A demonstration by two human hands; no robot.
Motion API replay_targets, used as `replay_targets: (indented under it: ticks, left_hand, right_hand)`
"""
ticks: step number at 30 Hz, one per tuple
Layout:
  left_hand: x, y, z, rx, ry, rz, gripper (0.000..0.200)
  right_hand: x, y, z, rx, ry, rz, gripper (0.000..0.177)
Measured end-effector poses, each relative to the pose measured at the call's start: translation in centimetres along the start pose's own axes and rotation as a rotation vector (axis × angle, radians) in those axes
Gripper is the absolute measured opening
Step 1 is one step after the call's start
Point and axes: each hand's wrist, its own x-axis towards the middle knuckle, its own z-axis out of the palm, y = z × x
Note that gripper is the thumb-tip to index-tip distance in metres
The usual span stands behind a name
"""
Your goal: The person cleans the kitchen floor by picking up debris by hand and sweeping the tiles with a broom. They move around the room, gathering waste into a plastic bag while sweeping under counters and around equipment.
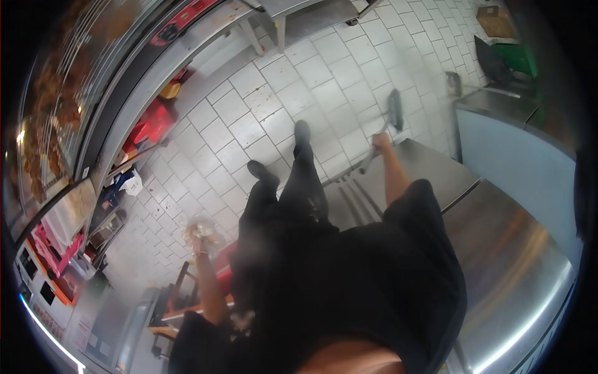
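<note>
Gripping a dark-headed tool [396,113] by its handle, the right hand [380,143] is near the steel counter's [436,169] far edge; the left hand [200,244] holds a blurred, clear bundle [213,229] over white tiles [248,129]. Steady, separate grips seem wise.

At left, a clear plastic bag [209,229] hangs gripped at its near side, bulging with pale brown contents – too blurred to identify. At right, a tool [395,111] slants away: greyish handle near, dark narrow head far – gripped mid-handle.
</note>
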Motion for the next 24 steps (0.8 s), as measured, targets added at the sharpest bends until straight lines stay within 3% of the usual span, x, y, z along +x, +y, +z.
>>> replay_targets:
  ticks: [3, 5, 7, 8, 9, 12, 13, 14, 15, 17, 18, 20, 21, 22, 24]
  left_hand:
    - [0.6, -3.3, -2.6, 0.012, 0.052, 0.002, 0.023]
    - [1.0, -5.3, -4.9, -0.017, 0.078, -0.015, 0.023]
    - [1.1, -5.9, -5.9, 0.155, 0.055, 0.073, 0.023]
    - [1.8, -6.7, -7.4, 0.080, 0.087, -0.055, 0.023]
    - [1.6, -6.4, -7.6, 0.066, 0.100, -0.054, 0.023]
    - [-0.2, -3.7, -6.9, 0.027, 0.108, 0.006, 0.023]
    - [-0.6, -3.6, -6.8, -0.118, 0.073, -0.004, 0.023]
    - [-0.7, -3.8, -7.0, -0.263, 0.034, -0.015, 0.024]
    - [-0.6, -4.3, -7.2, -0.273, 0.029, -0.015, 0.024]
    - [-0.8, -5.9, -7.4, -0.253, 0.032, -0.004, 0.025]
    - [-0.9, -6.8, -7.2, -0.265, 0.039, -0.002, 0.025]
    - [-0.8, -8.1, -7.3, -0.358, 0.048, -0.040, 0.026]
    - [-0.4, -8.2, -7.2, -0.360, 0.049, -0.034, 0.026]
    - [-0.2, -7.9, -7.1, -0.355, 0.049, -0.070, 0.026]
    - [-0.2, -7.3, -6.9, -0.342, 0.049, -0.108, 0.025]
  right_hand:
    - [-7.1, -13.8, 0.9, -0.610, 0.018, -0.352, 0.018]
    - [-10.0, -20.1, 4.3, 0.095, 0.025, 0.074, 0.019]
    - [-13.3, -27.3, 6.0, -0.244, -0.055, -0.123, 0.019]
    - [-15.2, -31.0, 6.8, -0.431, -0.098, -0.293, 0.019]
    - [-16.6, -34.2, 7.9, -0.613, -0.139, -0.458, 0.019]
    - [-21.3, -44.8, 11.1, -0.404, -0.334, -0.466, 0.019]
    - [-21.4, -47.2, 17.0, 0.304, -0.279, 0.119, 0.024]
    - [-23.9, -49.8, 16.0, -0.302, -0.304, -0.445, 0.026]
    - [-26.3, -52.6, 14.4, -0.570, -0.376, -0.801, 0.026]
    - [-26.0, -54.0, 18.6, -0.309, -0.246, -0.701, 0.023]
    - [-25.2, -54.9, 18.7, -0.141, -0.431, -0.771, 0.022]
    - [-25.4, -55.0, 17.6, 0.620, -0.829, -0.726, 0.016]
    - [-26.6, -54.5, 14.2, 1.211, -0.996, -0.565, 0.014]
    - [-31.1, -55.8, 8.8, 1.135, -0.703, -0.284, 0.017]
    - [-27.5, -52.7, 9.5, 1.176, -1.093, -0.137, 0.017]
